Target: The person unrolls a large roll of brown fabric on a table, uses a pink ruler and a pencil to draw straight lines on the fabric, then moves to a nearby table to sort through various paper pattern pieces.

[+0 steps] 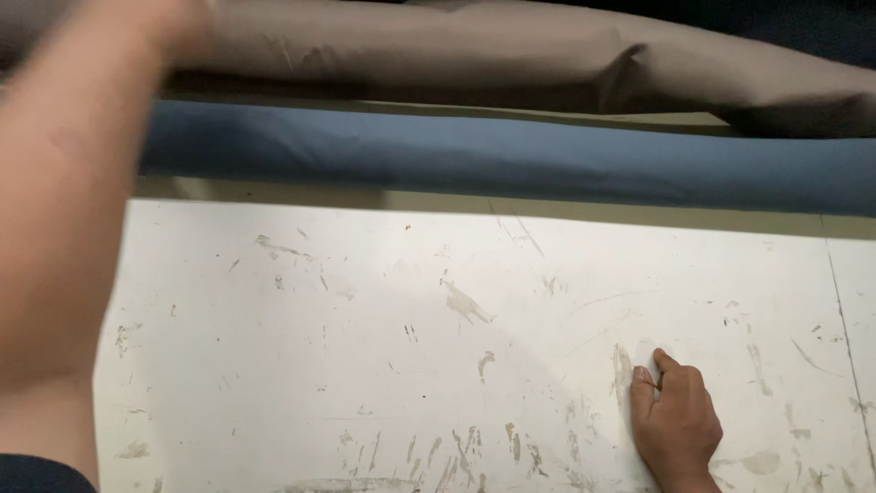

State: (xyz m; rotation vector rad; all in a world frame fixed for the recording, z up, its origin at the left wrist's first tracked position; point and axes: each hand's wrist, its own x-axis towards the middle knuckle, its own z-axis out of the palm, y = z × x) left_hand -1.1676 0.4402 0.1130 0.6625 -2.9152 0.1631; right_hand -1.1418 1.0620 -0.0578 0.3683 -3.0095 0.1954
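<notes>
A white bench [383, 347] fills most of the view, its top scuffed and streaked with grey marks and thin scratches. A seam line runs down it near the right edge.

Along the far edge of the bench lie two long rolls of cloth, side by side and running left to right. The nearer one is a blue roll [511, 155]. Behind it, touching or almost touching, is a thicker grey roll [511, 50], creased and dented towards its right end.

The left arm comes up the left side of the view, large and blurred. The left hand [182, 23] is at the far left corner, on the grey roll. It is too blurred to tell whether it grips the cloth or only rests against it.

The right hand [673, 415] is at the near edge of the bench, right of centre, knuckles up. Its fingers are curled, and thumb and forefinger pinch a small pale chalk [648, 358], whose tip seems to touch the bench top beside a grey smear.
</notes>
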